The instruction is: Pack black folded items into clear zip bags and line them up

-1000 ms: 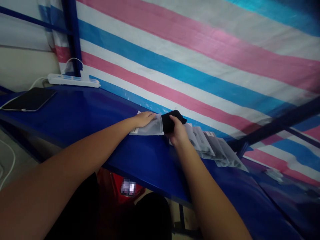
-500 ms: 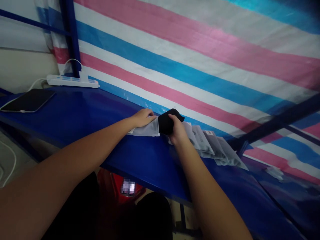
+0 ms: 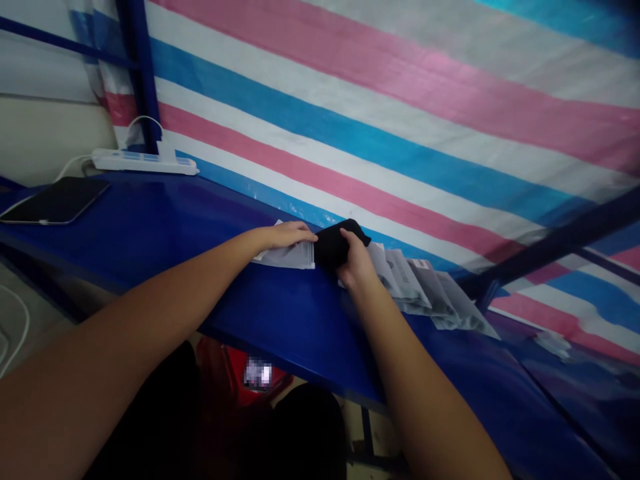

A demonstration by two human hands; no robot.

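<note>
- Since a second ago, black cloth [image 3: 331, 245] is sitting deeper in the clear bag [image 3: 287, 255].
- Left hand [image 3: 285, 236] is pressing flat on bag, fingers extended, centre frame.
- Right hand [image 3: 354, 261] is gripping cloth.
- Bag pile [image 3: 430, 293] is lying right of centre on blue table [image 3: 165, 227].

blue table [image 3: 165, 230] w/ tablet [image 3: 57, 200], power strip [image 3: 145, 162], bags [image 3: 430, 293]

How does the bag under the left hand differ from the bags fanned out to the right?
The bag under the left hand lies alone and is pinned flat; the fanned bags overlap one another in a row with no hand on them. The right hand holds a black cloth at the single bag's open end; what the fanned bags hold cannot be told. All are greyish translucent pouches lying on the blue table.
</note>
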